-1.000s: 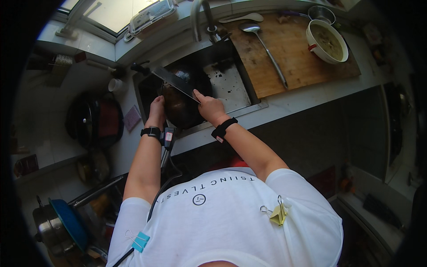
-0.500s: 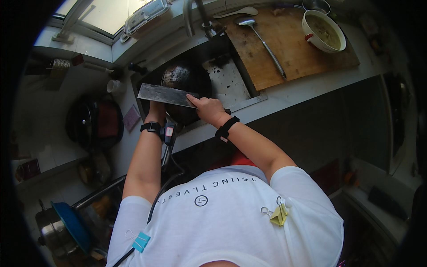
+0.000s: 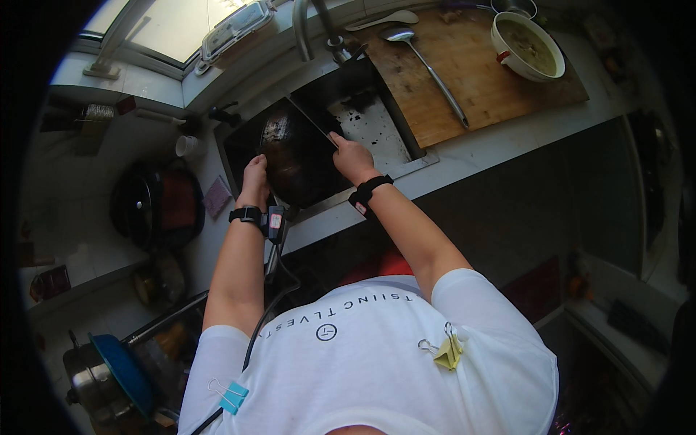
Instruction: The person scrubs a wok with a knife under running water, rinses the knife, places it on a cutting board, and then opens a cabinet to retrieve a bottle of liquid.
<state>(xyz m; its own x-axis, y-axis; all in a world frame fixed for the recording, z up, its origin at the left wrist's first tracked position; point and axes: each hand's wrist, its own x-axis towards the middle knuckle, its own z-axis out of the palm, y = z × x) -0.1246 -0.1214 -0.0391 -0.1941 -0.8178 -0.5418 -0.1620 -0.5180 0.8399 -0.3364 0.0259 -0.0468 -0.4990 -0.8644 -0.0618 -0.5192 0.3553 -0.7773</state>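
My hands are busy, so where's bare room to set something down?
On the cutting board between ladle and white bowl, or counter strip along the board's near edge. The sink is crowded left and middle: left hand, dark pan, knife, right hand.

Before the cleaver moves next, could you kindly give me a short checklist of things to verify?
1. Right hand has a grip on the cleaver: ok.
2. Left hand at the dark pan's left side, apart from the blade: ok.
3. Blade touching the pan: cannot tell; it shows nearly edge-on.
4. Sink free of dark flakes: not ok, several lie there.
5. Soup bowl away from both hands: ok.
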